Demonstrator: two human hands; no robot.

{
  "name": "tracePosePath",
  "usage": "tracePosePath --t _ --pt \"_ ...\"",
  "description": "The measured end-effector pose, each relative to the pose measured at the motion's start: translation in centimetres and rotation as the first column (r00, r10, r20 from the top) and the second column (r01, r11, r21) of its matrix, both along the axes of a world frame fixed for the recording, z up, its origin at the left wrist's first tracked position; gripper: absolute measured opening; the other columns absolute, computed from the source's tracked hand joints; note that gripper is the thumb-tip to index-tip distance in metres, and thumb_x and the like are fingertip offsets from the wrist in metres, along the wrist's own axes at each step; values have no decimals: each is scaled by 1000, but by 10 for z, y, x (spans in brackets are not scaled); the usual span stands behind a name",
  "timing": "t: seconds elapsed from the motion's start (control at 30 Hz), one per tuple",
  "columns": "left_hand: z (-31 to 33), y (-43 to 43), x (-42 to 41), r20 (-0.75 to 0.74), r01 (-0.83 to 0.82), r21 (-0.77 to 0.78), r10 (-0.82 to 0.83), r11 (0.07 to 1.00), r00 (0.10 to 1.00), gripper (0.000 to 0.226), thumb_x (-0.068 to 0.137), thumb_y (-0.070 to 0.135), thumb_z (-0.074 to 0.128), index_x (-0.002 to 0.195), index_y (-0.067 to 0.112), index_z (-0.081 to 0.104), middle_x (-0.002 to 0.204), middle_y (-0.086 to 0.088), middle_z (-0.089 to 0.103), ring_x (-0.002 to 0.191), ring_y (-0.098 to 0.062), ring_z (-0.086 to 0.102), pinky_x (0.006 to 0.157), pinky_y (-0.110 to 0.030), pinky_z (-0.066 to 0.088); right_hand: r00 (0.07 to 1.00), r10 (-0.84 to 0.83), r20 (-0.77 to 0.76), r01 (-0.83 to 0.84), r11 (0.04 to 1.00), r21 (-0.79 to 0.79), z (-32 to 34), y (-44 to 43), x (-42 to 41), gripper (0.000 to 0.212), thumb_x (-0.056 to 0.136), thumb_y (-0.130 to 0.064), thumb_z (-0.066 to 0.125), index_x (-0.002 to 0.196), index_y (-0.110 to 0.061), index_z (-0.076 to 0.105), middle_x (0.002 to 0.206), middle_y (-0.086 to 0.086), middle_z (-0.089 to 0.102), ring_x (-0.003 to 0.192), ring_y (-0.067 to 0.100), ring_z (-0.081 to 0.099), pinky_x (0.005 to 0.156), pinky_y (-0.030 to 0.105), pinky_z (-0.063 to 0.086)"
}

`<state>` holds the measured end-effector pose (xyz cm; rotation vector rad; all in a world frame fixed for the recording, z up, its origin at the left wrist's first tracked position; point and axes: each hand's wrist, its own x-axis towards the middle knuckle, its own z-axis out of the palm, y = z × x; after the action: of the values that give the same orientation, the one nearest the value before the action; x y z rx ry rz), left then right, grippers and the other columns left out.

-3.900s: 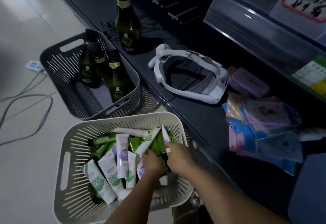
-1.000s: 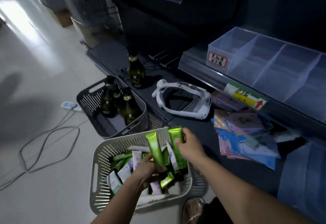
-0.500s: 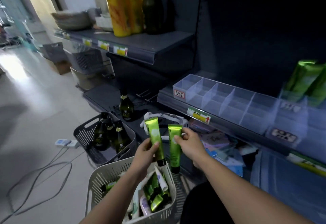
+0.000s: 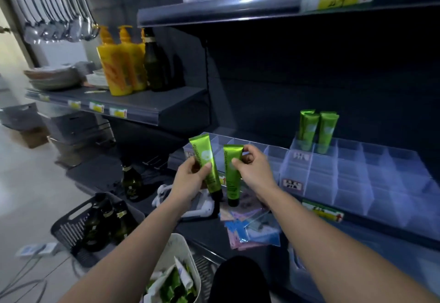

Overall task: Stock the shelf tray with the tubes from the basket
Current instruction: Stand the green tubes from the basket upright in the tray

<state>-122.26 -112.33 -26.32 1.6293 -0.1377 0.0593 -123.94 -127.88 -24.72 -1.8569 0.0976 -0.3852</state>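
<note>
- Nearest: basket (image 4: 190, 257), tubes left inside.
- Raised since 1 s ago: green tube (image 4: 202, 150) clasped in L hand (image 4: 190, 180) grip, second tube (image 4: 232, 183) pinched in R hand (image 4: 256, 171) grip.
- Beyond: shelf tray (image 4: 352, 174), two stocked tubes (image 4: 317, 128) at back; placing judged next.
</note>
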Motion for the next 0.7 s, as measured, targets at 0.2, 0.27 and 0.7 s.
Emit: tracePosePath --t 0.2,0.27,0.7 --pt "37 -73 11 143 110 32 -114 993 983 17 92 8 58 107 14 53 95 0 59 85 -15 59 70 -27 57 986 -124 109 131 989 -63 32 -62 -4 22 82 -12 68 77 -27 52 75 -7 61 75 16 59 77 37 50" --pt "47 -99 15 166 146 44 -152 988 974 17 90 7 60 99 19 54 92 2 59 87 -17 58 75 -34 57 978 -161 134 173 981 -91 41 -85 -5 21 83 -14 68 83 -26 51 73 -8 57 72 14 54 74 34 48" --pt "87 -252 51 251 248 239 -307 939 918 4 89 24 63 88 20 62 91 -5 67 89 -26 66 82 -48 55 854 -461 239 501 853 -147 66 -240 -4 31 82 -18 69 110 -23 56 79 -3 61 75 19 58 74 33 49"
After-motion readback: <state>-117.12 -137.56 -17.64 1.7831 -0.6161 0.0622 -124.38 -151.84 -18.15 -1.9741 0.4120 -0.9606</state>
